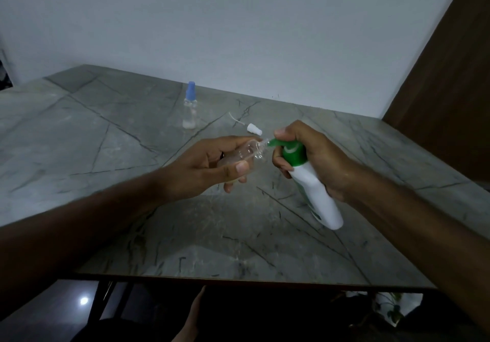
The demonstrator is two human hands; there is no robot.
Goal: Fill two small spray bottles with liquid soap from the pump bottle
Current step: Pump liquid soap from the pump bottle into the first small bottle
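Apparently the job is about half done: the clear plastic spray bottle (240, 160), uncapped and tilted, lies gripped in the left hand (212, 166) with its neck touching the green nozzle of the pump bottle (310, 182), a smooth white cylinder clutched by the right hand (313, 156). Its white spray head (254, 128), thin tube trailing, rests on the veined grey stone worktop (132, 182). The blue-capped bottle (190, 109) stands upright beyond, some pale liquid inside.

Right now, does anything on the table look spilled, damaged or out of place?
No spill shows. The white spray cap with its thin tube lies loose on the table, off the clear bottle held by the left hand; expected while filling.
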